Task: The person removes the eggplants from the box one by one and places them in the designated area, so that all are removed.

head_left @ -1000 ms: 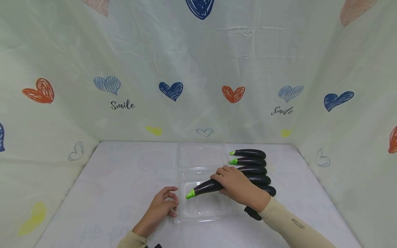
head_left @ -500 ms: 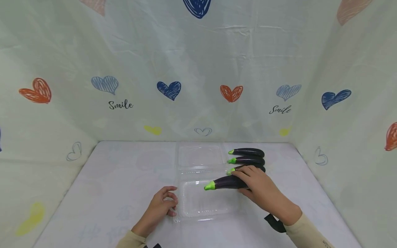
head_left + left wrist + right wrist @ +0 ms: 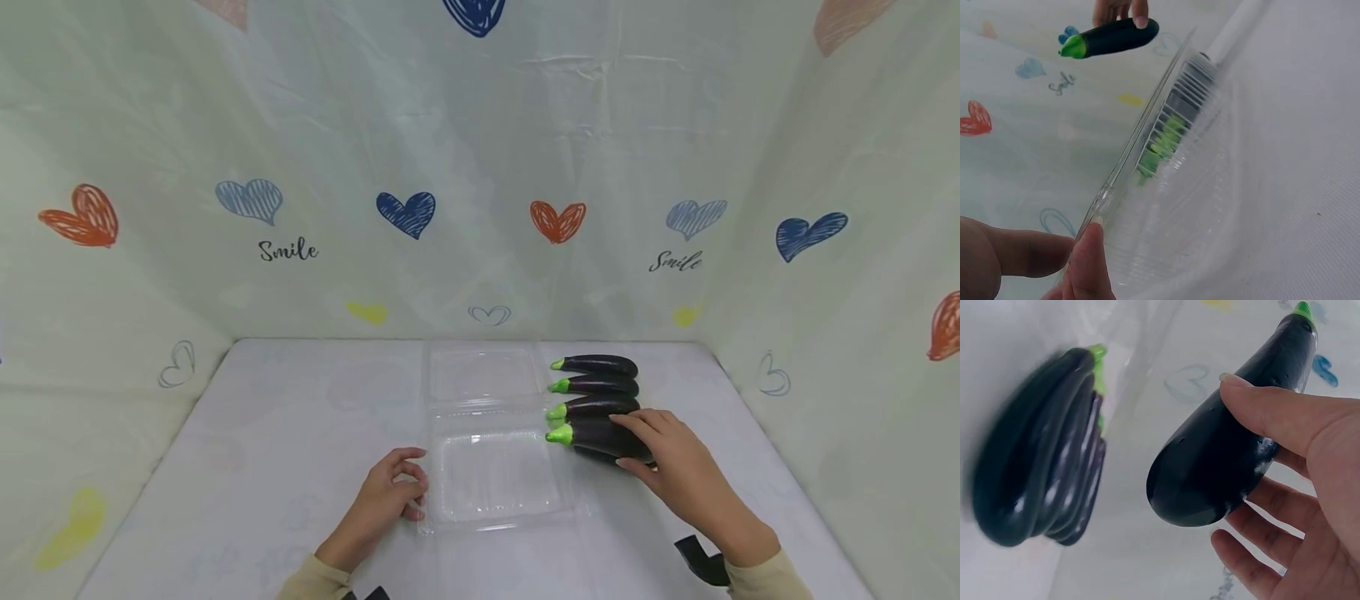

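Note:
My right hand (image 3: 682, 462) grips a dark purple eggplant (image 3: 1210, 456) with a bright green stem, thumb on one side and fingers on the other. In the right wrist view it hangs apart from a row of several similar eggplants (image 3: 1041, 456). The head view puts it over the near end of that row, partly covering an eggplant beneath. At the left edge of a clear plastic clamshell container (image 3: 495, 522), my left hand (image 3: 386, 496) pinches the rim between thumb and finger, as the left wrist view shows. The container lies open, with nothing inside its base.
The container's clear lid (image 3: 483, 375) lies flat behind its base. Right of the lid, the eggplants lie side by side, stems pointing left. A white table (image 3: 300, 433) carries everything. A pale curtain (image 3: 480, 150) printed with hearts encloses its back and sides.
My right hand has carried the eggplant rightward from above the container's base to over the row, turning it nearly level. My left hand has stayed at the container's edge.

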`<state>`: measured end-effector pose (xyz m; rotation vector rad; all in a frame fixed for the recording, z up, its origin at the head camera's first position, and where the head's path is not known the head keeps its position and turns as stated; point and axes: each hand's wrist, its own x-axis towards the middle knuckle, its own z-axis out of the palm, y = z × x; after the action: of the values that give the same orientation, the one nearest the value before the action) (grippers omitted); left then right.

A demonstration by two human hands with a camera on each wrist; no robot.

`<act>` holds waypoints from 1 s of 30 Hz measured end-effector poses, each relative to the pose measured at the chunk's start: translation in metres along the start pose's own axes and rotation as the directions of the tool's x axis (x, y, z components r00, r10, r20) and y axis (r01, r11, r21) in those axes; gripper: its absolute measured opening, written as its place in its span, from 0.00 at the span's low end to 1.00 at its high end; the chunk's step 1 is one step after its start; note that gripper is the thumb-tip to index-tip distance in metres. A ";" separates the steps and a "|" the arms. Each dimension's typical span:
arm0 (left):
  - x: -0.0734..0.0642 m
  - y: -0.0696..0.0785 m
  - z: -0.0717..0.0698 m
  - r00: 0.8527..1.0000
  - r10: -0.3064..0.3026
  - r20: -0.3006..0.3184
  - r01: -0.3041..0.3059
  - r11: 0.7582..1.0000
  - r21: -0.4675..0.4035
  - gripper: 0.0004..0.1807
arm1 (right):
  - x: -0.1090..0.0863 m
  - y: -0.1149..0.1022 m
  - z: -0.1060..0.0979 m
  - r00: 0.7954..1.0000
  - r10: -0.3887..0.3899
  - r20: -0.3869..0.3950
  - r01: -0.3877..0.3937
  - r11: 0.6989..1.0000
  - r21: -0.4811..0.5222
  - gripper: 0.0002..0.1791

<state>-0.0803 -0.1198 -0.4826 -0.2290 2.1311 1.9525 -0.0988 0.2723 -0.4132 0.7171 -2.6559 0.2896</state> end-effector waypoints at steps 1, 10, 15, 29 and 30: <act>0.000 0.000 0.000 1.000 0.002 0.001 -0.002 1.000 -0.001 0.29 | -0.002 0.002 0.000 1.000 0.009 0.000 -0.009 1.000 0.002 0.35; 0.003 -0.002 -0.001 1.000 0.001 0.003 -0.001 1.000 -0.009 0.29 | -0.017 0.021 0.005 0.999 0.049 -0.013 -0.049 0.999 -0.011 0.34; 0.005 -0.003 -0.001 1.000 -0.004 -0.011 0.004 1.000 0.000 0.29 | -0.021 0.026 0.008 0.996 0.093 0.011 -0.093 0.996 0.002 0.34; 0.004 0.000 0.001 1.000 -0.020 -0.022 0.020 1.000 0.000 0.29 | -0.035 0.030 0.017 0.955 0.254 0.155 -0.250 0.967 -0.043 0.33; 0.004 0.000 0.001 1.000 -0.021 -0.022 0.021 1.000 0.001 0.28 | -0.036 0.030 0.017 0.952 0.260 0.163 -0.256 0.966 -0.044 0.33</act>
<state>-0.0836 -0.1190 -0.4841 -0.2731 2.1344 1.9456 -0.0909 0.3087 -0.4465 0.4004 -2.9111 0.2789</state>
